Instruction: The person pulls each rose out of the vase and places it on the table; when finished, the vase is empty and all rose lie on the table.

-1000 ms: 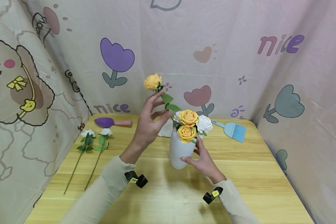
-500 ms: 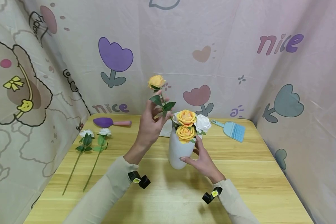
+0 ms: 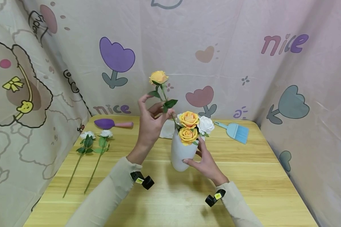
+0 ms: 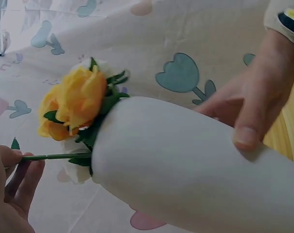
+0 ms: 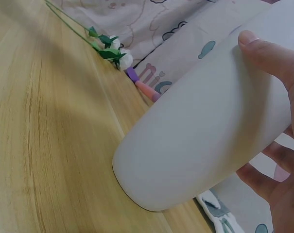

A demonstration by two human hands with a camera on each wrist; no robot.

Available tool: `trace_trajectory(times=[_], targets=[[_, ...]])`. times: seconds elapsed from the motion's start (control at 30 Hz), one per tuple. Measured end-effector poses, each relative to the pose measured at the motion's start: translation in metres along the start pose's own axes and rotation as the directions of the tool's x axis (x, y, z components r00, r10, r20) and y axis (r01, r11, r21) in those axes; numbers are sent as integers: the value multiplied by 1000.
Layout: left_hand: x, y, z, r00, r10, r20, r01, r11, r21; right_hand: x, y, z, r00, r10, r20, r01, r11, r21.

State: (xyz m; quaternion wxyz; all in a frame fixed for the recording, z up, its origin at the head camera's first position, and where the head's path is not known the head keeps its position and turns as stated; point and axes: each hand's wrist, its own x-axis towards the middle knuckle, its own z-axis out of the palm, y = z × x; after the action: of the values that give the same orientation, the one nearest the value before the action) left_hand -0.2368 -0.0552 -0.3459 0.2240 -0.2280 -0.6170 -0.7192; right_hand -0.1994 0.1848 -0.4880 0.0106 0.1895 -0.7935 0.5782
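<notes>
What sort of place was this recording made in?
Probably a makeshift filming booth: printed fabric hangs behind and on both sides of a wooden table, and a small black camera is worn at each wrist.

The head view was bright, with soft shadows and pale sheen on the table (image 3: 173, 201); the left wrist view was dimmer, its yellow roses (image 4: 82, 99) perhaps blurred.
</notes>
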Motion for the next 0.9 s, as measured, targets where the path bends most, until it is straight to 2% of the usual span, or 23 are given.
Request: trace_trajectory(times=[0.13, 0.27, 0.4, 0.6, 0.7, 0.73, 0.8, 0.9], targets=[[3, 5, -2, 998, 20, -58, -21, 1000, -15, 0, 1, 0, 1000, 1, 2, -1, 1000, -4], [10, 11, -6, 990, 95, -107, -96, 995, -8, 0, 1, 0, 1000, 4, 2, -4, 1000, 1], [19, 16, -14, 978, 151, -146, -158, 987, -41, 0, 2, 0, 1000, 10, 0, -10, 1000, 4], [33, 30, -35, 959, 180, -221, -196, 979, -54, 0, 2, 0, 1000, 4, -4, -4, 1000, 3], [42, 38, -51, 945, 206, -253, -225, 973, -49, 0, 1, 0, 1000, 7, -5, -7, 1000, 9], [44, 41, -58, 945, 211, -251, -229, 973, -42, 0, 0, 0, 1000, 6, -5, -6, 1000, 10], [47, 45, -73, 952, 200, -231, -212, 977, -29, 0, 0, 0, 1000, 1, -4, -1, 1000, 14], [46, 50, -100, 983, 81, -166, -74, 996, 50, 0, 0, 0, 1000, -5, -1, 5, 1000, 9]])
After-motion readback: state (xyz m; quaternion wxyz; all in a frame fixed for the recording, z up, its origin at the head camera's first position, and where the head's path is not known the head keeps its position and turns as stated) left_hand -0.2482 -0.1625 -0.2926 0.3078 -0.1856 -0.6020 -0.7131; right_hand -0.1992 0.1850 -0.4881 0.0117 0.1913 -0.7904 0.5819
